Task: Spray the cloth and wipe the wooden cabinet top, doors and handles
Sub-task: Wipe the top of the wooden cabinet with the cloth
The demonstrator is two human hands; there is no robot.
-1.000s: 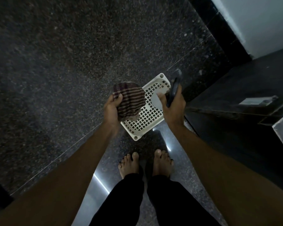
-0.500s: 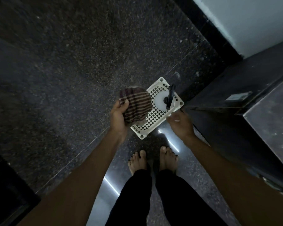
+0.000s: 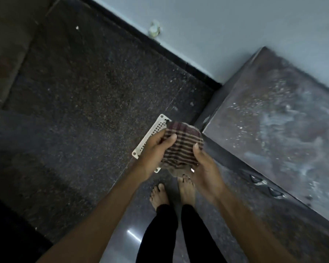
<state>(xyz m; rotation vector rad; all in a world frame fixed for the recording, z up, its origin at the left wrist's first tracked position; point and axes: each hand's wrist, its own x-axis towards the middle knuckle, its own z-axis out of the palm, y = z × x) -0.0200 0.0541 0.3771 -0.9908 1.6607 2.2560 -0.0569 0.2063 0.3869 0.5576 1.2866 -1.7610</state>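
Between the two hands, held over the person's feet (image 3: 160,194): the cloth (image 3: 182,147), brown with pale stripes, bunched into a loose pad with a frayed corner hanging below. Cannot tell whether it is damp.

Left hand (image 3: 154,150) grips the cloth's left edge, thumb laid across the top, fingers curled beneath. Right hand (image 3: 205,168) cups it from the right, thumb pressed onto the upper edge, fingers tucked under the fabric. Both hands are closed round the cloth; neither holds anything else. No spray bottle shows in this view.

Step, as judged: the cloth is being gathered into a wiping pad, and no wiping has begun. The next move calls for carrying it to the right and up onto the cabinet top (image 3: 283,130), freeing one hand, flattening the pad and sweeping in overlapping passes.

Cabinet top: dark wood, close on the right, covered with pale streaks and white specks, so plenty to lift.

Beyond: a white perforated basket (image 3: 150,137) on the speckled dark floor (image 3: 84,111), partly hidden behind the hands; a pale wall (image 3: 217,35) behind.
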